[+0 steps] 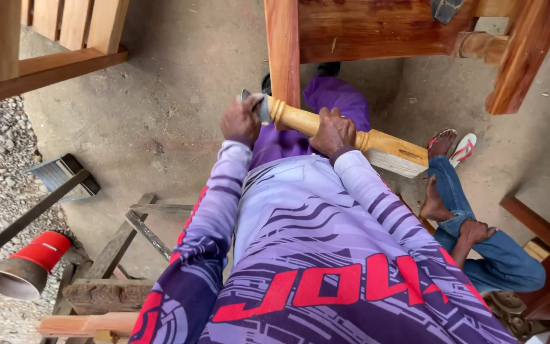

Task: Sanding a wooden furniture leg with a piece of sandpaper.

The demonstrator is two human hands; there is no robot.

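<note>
We hold a pale turned wooden leg with ringed ends (345, 137) across our lap, just below a reddish wooden frame (364, 28). Our right hand (332, 132) is closed around its middle; our left hand (242, 119) presses a grey folded sanding sheet (256, 104) against its ringed end.

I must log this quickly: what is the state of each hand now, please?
Left hand: closed on a grey sanding piece pressed against the turned wooden leg.
Right hand: closed around the leg's middle.
</note>
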